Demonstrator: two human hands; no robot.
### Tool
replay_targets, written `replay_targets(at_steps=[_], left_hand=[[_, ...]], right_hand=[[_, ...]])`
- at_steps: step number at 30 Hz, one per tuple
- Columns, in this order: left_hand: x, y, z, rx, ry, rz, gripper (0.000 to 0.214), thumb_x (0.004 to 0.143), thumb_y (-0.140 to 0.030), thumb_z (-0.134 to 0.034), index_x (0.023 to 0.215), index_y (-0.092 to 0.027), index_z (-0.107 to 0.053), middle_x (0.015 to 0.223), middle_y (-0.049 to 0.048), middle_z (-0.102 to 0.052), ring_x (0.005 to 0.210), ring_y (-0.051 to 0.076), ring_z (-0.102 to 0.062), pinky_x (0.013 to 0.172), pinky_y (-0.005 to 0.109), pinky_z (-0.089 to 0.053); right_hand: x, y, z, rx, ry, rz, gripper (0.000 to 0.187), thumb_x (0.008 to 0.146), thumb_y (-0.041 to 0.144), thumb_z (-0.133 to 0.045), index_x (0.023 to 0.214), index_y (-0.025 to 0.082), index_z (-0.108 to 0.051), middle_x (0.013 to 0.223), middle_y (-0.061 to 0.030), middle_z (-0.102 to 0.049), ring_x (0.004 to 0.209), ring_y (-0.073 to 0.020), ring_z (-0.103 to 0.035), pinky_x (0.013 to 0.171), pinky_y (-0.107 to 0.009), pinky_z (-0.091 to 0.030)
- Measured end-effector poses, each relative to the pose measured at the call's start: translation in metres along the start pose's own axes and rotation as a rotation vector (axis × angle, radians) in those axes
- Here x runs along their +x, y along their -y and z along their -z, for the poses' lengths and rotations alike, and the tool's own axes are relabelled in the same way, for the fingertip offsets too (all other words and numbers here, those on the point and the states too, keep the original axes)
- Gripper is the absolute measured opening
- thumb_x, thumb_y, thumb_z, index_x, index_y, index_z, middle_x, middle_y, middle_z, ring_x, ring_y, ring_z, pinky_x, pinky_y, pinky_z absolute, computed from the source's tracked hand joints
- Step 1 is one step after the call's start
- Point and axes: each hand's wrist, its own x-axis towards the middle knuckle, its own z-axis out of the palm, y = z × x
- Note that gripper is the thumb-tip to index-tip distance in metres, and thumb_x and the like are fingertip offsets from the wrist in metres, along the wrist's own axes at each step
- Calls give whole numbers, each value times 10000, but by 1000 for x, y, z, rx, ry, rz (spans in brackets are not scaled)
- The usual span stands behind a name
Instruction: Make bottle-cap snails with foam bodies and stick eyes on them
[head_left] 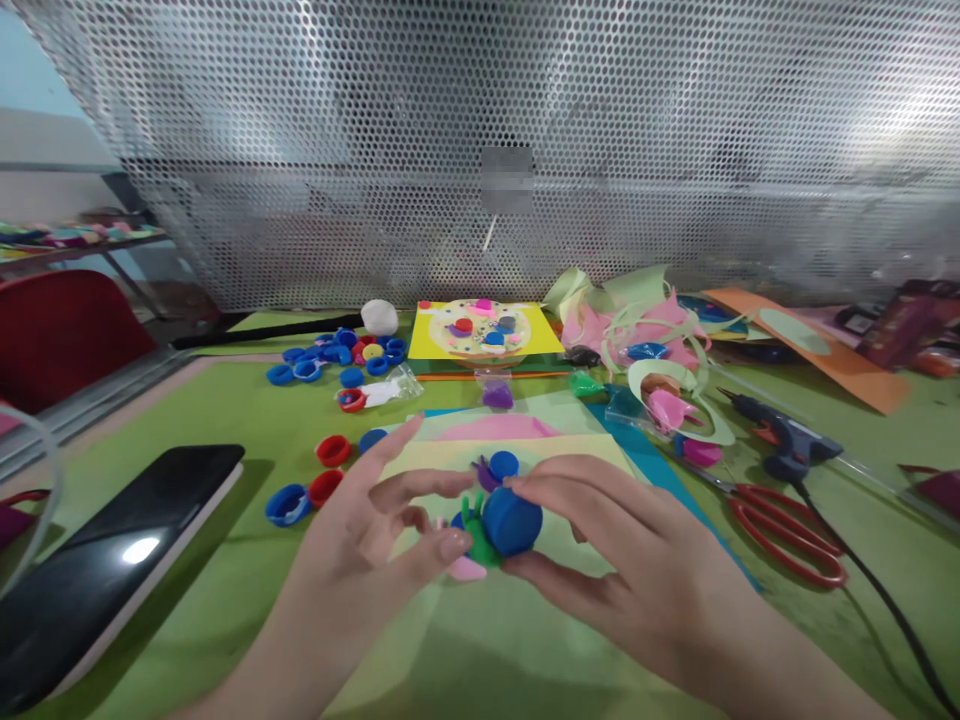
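My right hand (622, 560) pinches a blue bottle cap (513, 521) between thumb and fingers. Against the cap's left side is a green clay piece (480, 540) with two upright stalks, like a snail's body. My left hand (382, 530) is beside it, its fingers apart and its thumb tip close to the green clay; whether they touch I cannot tell. Just beyond lies purple clay (486, 474) next to another blue cap (504, 465). A pink clay piece (466, 569) shows below the green one, partly hidden.
Red and blue caps (334, 450) lie left, near a black phone (127, 560). A yellow card (544, 340) with small clay shapes stands at the back before a perforated metal panel (450, 100). Red-handled scissors (787, 535), a glue gun (795, 440) and paper scraps (637, 310) are right.
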Motion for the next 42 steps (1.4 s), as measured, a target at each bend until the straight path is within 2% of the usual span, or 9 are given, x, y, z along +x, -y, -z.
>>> replay_targets(at_steps=[4,9,22,26,30,33,38,40,42], left_hand=[[2,0,3,115,4,-74,758,656,-291,-764,1308,-278,-378,806,-9,-708,706,171,-648,628,256,-534],[5,3,2,92,-4,-105,650,679,-281,-737,1249,-240,-427,704,-43,-675,713,150,-630,609,218,-526],[5,6,7,69,-27,-139,514,712,-319,-731,1172,-305,-505,735,-60,-674,739,127,-626,658,189,-500],[7,6,10,73,-65,-102,419,778,-387,-662,1168,-325,-525,837,-46,-684,784,110,-608,668,150,-484],[6,3,4,-40,142,-103,397,709,-409,-721,1078,-319,-607,906,-21,-690,810,142,-629,651,171,-516],[1,2,-2,-133,235,-71,453,699,-369,-739,1127,-356,-588,1028,-8,-683,827,168,-657,703,234,-545],[-2,7,4,-112,366,-54,450,753,-245,-708,1139,-419,-556,833,-43,-722,802,147,-681,747,230,-538],[1,8,7,-117,337,-30,439,723,-239,-735,1099,-404,-577,810,-45,-727,775,148,-683,716,224,-546],[4,7,8,-114,260,21,467,669,-246,-777,1079,-368,-590,819,-32,-732,764,159,-684,686,224,-553]], right_hand=[[-1,0,-1,-39,32,19,212,855,283,-570,1033,174,-534,1010,-41,-651,918,-156,-615,777,-270,-518],[0,0,0,-52,30,6,196,863,297,-554,999,157,-562,987,-53,-659,881,-169,-624,729,-283,-530],[0,1,-2,21,40,-60,216,840,270,-585,1021,153,-571,995,-62,-652,800,-158,-613,676,-261,-513],[5,3,2,387,37,-307,260,765,208,-668,1009,192,-581,954,-31,-657,591,-81,-548,571,-203,-488],[11,2,1,1103,111,-644,449,685,268,-741,1069,229,-512,853,-6,-664,505,-53,-512,445,-162,-436],[12,-1,-7,1427,163,-756,607,641,357,-773,1131,228,-438,798,-3,-662,441,-46,-497,395,-160,-407],[9,-5,-19,1573,240,-842,704,605,401,-792,1162,175,-426,681,4,-640,449,-62,-521,416,-168,-400],[11,-6,-15,1560,315,-813,695,628,432,-765,1175,170,-426,667,9,-628,451,-72,-538,431,-182,-406],[13,-11,-6,1410,355,-747,613,684,460,-707,1164,180,-449,750,-23,-652,484,-93,-572,451,-206,-419]])
